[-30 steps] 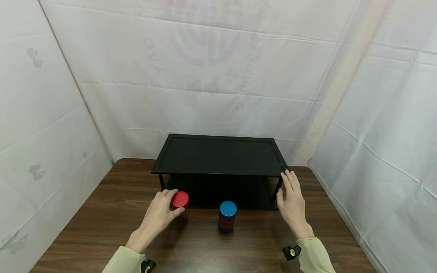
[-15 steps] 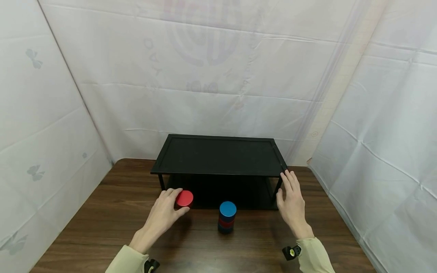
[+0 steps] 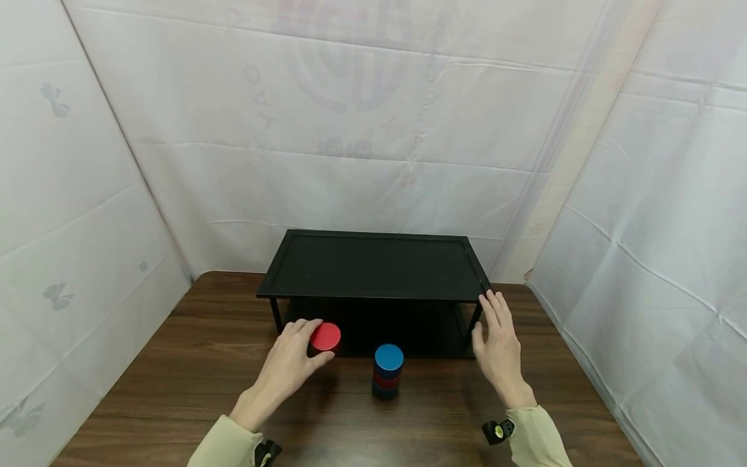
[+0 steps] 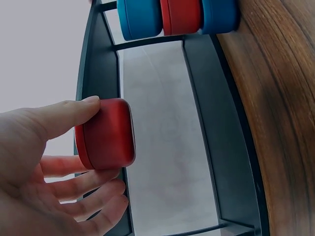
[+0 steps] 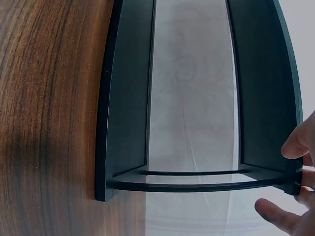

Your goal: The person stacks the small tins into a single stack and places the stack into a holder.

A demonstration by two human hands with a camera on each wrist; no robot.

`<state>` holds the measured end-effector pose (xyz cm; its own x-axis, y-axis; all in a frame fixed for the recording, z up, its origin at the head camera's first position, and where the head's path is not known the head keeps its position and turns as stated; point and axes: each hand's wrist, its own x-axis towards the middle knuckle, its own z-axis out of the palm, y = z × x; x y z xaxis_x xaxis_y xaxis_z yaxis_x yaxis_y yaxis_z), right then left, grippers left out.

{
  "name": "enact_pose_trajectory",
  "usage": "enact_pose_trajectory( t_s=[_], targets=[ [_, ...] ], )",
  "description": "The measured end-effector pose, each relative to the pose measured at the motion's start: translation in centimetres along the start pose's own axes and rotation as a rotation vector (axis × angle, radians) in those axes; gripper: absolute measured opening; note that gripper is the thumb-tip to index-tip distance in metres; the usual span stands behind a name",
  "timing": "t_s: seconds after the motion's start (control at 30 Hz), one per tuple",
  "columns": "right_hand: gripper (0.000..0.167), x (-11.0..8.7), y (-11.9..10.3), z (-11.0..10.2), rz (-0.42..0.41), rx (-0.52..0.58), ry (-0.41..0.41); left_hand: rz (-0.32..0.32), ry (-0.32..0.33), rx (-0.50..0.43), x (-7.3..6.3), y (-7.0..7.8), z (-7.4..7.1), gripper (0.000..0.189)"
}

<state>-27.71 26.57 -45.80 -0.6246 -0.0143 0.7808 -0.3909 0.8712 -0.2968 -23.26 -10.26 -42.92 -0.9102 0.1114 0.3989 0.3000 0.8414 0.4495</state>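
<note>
At the left, a red container is pinched between the thumb and fingers of the left hand and held up off the wooden table, in front of the left part of a black two-tier shelf, which is set behind the grip and stretches to its right. Just right of the grip, an upright blue-red-blue stack is borne by the table. Farther right, nothing is gripped by the right hand, whose loosely extended fingers are placed at the shelf's front right corner; whether it is touched cannot be told.
</note>
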Motion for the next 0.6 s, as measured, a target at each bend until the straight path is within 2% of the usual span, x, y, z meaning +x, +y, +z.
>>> enact_pose_trajectory(
  t_s=[0.17, 0.6],
  targets=[
    [0.055, 0.0, -0.1, 0.0, -0.002, -0.001, 0.002, -0.009, -0.019, -0.013, 0.1, 0.5, 0.0, 0.062],
    [0.055, 0.0, -0.1, 0.1, 0.000, -0.004, 0.004, 0.032, 0.015, -0.011, 0.4, 1.3, 0.2, 0.061]
  ],
)
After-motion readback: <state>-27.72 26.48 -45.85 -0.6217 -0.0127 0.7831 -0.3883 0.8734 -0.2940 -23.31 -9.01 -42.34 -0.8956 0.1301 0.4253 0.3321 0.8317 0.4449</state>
